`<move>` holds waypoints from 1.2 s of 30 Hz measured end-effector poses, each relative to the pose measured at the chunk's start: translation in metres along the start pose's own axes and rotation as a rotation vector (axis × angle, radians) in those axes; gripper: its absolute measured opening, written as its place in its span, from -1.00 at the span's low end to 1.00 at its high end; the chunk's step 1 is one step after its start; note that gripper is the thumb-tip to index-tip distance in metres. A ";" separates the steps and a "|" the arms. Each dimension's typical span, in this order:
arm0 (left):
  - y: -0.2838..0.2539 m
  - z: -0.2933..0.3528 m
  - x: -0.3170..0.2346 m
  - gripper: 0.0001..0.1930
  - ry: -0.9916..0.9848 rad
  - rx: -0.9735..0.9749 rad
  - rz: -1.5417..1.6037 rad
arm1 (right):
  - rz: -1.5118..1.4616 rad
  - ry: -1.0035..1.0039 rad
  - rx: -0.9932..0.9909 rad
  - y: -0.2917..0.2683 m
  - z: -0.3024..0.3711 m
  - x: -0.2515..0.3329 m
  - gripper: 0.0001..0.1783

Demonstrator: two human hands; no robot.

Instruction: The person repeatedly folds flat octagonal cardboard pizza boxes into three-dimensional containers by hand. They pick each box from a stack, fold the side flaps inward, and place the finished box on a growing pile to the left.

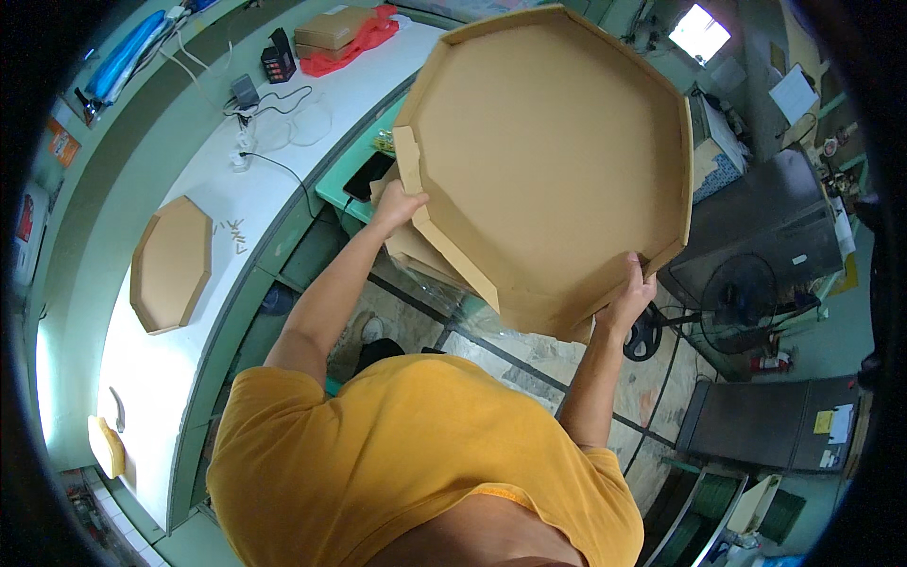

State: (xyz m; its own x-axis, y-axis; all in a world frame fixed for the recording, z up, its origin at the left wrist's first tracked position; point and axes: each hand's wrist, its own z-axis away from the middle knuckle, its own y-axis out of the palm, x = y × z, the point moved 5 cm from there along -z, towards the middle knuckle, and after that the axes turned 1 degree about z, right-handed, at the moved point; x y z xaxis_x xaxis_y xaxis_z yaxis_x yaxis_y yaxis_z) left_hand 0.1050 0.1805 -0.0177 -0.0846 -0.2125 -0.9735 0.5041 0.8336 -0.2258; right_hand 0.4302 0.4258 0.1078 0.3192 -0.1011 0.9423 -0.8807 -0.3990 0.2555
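Octagonal cardboard tray (557,151), walls mostly raised, gripped at its rim by left hand (397,203) and right hand (628,298); one finished tray (172,265) lies on the white counter (161,369)

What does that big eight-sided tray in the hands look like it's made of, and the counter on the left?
The octagonal tray looks like brown cardboard, matte, with folded rim flaps. The counter has a smooth white top, perhaps laminate or painted board; its look leaves that open.

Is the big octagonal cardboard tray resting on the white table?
No, both hands, left hand and right hand, hold the octagonal cardboard tray up, off the white table.
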 end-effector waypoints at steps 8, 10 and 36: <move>-0.058 0.006 0.013 -0.72 -0.252 0.223 0.631 | -0.075 0.305 -0.078 0.019 -0.018 -0.066 -0.72; -0.085 0.007 0.029 -0.72 -0.201 0.090 0.646 | -0.116 0.338 0.018 0.046 -0.011 -0.085 -0.72; -0.353 -0.035 0.047 -0.56 -0.126 -0.129 0.132 | -0.177 0.252 0.313 0.285 0.067 -0.096 -0.77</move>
State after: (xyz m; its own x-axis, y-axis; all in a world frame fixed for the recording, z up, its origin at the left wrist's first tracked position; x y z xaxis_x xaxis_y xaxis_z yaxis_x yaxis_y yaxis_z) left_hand -0.1069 -0.1057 0.0146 0.0872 -0.1523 -0.9845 0.3890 0.9150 -0.1071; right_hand 0.1721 0.2604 0.0758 0.3263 0.2039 0.9230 -0.6588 -0.6512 0.3767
